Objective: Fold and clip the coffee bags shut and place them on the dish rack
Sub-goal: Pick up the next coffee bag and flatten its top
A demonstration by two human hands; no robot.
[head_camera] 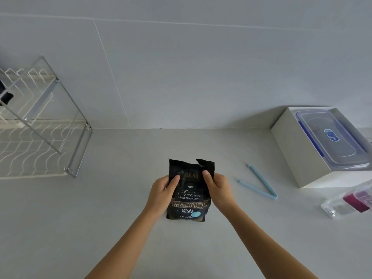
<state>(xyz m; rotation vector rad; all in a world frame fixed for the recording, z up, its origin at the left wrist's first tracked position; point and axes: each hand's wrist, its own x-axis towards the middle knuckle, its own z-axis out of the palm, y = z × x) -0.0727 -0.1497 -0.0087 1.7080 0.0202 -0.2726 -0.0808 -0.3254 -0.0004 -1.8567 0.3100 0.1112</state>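
Note:
A black coffee bag (pixel 189 200) with gold and white lettering stands on the grey counter at the centre, its torn top edge unfolded. My left hand (pixel 163 193) grips its left side, thumb on the front. My right hand (pixel 218 189) grips the right side the same way. A light blue sealing clip (pixel 259 183) lies spread apart in a V on the counter to the right of the bag, clear of both hands. The wire dish rack (pixel 40 137) stands at the far left against the wall, with a dark object (pixel 5 95) on its upper tier at the frame edge.
A white box (pixel 298 156) with a clear blue-latched container (pixel 332 139) in it sits at the right by the wall. A clear plastic packet (pixel 350 202) with purple contents lies in front of that box. The tiled wall runs along the counter's back.

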